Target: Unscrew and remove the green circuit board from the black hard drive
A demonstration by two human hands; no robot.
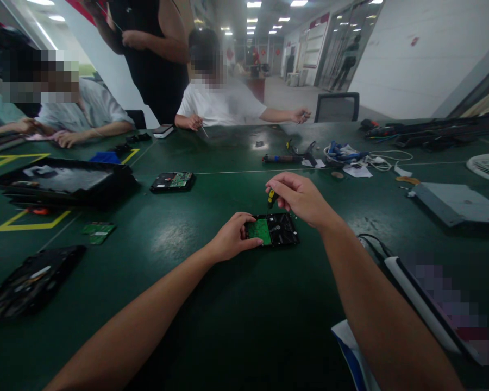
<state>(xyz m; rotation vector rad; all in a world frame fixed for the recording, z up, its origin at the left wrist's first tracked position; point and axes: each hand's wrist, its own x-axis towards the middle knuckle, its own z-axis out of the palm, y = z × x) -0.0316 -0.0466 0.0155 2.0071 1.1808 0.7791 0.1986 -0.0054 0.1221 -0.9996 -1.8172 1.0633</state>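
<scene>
Our left hand (236, 237) clamps the hard drive (285, 229) at 9 o'clock, right hand (296, 196) grips screwdriver (273, 197); likely rigid, board (259, 231) fragile: hold edges.

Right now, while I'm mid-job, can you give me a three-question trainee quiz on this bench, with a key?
1. Which hand grips the yellow-and-black tool?
a) left
b) right
c) both

2. True or false: the left hand touches the hard drive with the green board face up.

3. Fill in: in the view, the loose green circuit board lies to the ____ of the worked-on drive.

Key:
1. b, the right hand
2. True
3. left
</scene>
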